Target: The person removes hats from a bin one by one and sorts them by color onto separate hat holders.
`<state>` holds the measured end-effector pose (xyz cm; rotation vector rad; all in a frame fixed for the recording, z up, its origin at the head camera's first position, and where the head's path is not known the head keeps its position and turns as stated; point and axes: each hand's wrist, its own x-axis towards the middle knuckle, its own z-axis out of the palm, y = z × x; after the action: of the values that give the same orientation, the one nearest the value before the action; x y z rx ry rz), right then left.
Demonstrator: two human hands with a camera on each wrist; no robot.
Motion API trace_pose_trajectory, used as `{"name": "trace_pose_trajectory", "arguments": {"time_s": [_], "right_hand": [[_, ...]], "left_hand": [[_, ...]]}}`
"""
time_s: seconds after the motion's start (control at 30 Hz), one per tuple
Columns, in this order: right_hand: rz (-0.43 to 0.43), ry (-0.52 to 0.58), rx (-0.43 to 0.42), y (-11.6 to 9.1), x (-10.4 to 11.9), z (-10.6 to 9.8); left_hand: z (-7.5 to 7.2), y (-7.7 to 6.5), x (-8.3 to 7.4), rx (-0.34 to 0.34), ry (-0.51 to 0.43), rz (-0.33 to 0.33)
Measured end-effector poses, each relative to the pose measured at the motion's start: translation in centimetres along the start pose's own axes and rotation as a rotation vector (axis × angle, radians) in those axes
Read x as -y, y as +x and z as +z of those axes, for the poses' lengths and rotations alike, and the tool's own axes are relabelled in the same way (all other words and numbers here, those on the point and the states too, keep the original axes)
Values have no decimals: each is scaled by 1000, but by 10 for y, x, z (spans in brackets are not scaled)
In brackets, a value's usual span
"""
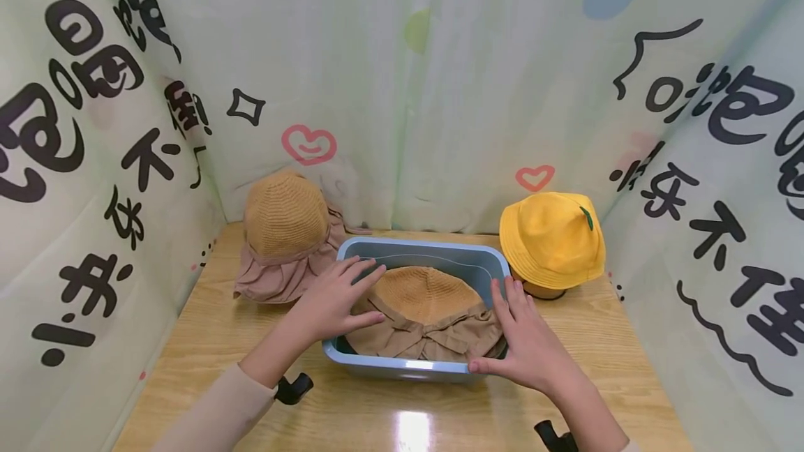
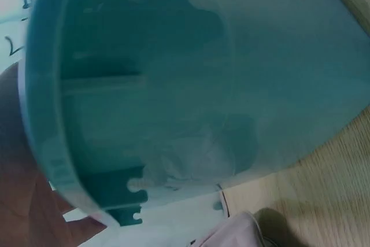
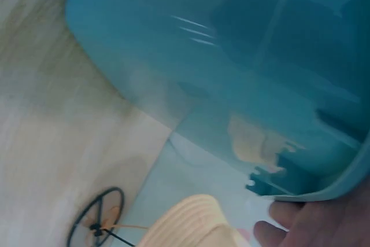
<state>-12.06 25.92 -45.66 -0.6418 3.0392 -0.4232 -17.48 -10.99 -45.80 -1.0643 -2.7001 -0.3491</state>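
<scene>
At the blue bin (image 1: 408, 367), I'm resting left hand (image 1: 339, 304) and right hand (image 1: 534, 347) spread: one hat (image 1: 427, 298) in, two hats (image 1: 553, 236) (image 1: 285, 218) apparently pending.

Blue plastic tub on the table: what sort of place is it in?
Probably a small curtained-off work booth: pale green printed fabric curtains hang behind and beside a light wood-grain tabletop, where a yellow brimmed hat sits right of the rectangular blue plastic tub.

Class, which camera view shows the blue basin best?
The head view: it shows the basin almost whole from above, with a straw hat inside. Both wrist views show only parts of its rim and outer wall, close up.
</scene>
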Motion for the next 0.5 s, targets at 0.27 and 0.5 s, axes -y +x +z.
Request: {"name": "trace_pose_trajectory", "arguments": {"time_s": [0.27, 0.5], "right_hand": [[14, 25, -14, -3, 0, 5], [42, 50, 14, -3, 1, 6]], "left_hand": [[12, 11, -3, 28, 34, 41], [19, 19, -8, 116, 28, 27]]}}
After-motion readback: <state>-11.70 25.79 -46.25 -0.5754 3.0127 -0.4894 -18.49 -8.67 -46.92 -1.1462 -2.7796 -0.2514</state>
